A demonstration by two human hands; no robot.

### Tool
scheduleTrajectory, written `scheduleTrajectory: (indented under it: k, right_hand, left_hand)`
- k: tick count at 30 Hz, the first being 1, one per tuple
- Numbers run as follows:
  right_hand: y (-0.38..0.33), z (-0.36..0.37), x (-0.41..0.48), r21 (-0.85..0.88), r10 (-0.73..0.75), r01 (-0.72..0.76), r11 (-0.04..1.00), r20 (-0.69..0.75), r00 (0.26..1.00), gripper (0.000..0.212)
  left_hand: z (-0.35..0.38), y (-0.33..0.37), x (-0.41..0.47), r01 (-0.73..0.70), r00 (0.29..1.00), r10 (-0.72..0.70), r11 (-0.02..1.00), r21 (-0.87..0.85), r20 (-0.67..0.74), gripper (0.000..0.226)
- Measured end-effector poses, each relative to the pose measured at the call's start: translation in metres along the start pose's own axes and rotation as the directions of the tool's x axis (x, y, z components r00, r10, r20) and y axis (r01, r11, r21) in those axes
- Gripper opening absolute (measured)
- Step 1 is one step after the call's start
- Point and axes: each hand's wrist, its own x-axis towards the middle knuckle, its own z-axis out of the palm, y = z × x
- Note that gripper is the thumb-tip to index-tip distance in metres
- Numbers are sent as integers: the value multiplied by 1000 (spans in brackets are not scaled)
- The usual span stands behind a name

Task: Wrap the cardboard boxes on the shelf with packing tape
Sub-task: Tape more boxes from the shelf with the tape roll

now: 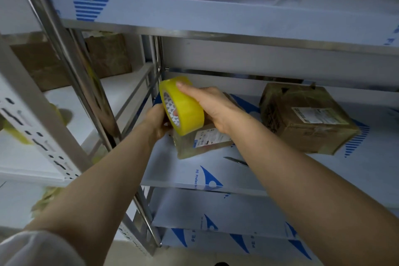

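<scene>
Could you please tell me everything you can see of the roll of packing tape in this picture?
The roll of packing tape is glossy, translucent yellow, wound on a white core printed with blue triangles. It is tilted on edge above a small taped cardboard box on the shelf. The right hand grips it from above, fingers across its outer face; the left hand meets its lower left side, grip hidden.
</scene>
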Motion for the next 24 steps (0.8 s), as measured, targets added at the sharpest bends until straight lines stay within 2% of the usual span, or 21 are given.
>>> scheduleTrajectory:
  k: [6,10,12,14,17,24]
  right_hand:
    - [-4,3,-3,150,-27,23,988,20,999,25]
    - [-2,6,-16,186,-101,110,976,-57,993,31]
    - [2,5,-26,164,-113,128,978,-101,988,37]
    - [11,1,-40,62,-110,119,991,-129,986,37]
    - [33,-5,-61,-28,-79,76,997,-153,985,48]
    - [89,0,-76,8,-6,7,1000,-213,977,38]
  left_hand:
    - [6,11,8,45,995,-34,992,119,-90,17]
    - [8,13,13,24,986,-1,991,133,-166,14]
    - [8,11,14,4,977,22,993,120,-211,11]
    - [11,11,13,-19,975,41,994,105,-217,6]
    - [12,9,14,-47,973,75,990,132,-219,19]
    - [15,7,11,-83,969,123,979,186,-215,24]
